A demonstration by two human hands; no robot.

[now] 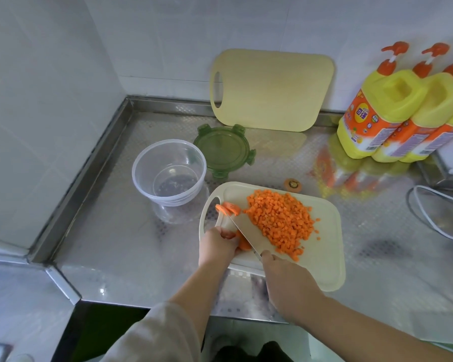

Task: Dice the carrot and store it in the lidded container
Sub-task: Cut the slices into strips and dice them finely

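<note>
Steel counter (115, 244), cutting board (324, 257): left fingers (226, 235) tight around carrot piece (243, 244), right fingers (268, 257) tight around knife (249, 228).

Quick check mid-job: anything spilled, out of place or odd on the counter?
The carrot stem end lies off the cutting board, on the steel counter just behind it. A few stray dice sit right of the diced carrot pile, still on the board. Nothing else stands out.

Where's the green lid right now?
In the head view, the round green plastic lid lies flat on the steel counter, left of centre, just right of the clear round plastic container and in front of the yellow cutting board leaning on the wall.
</note>
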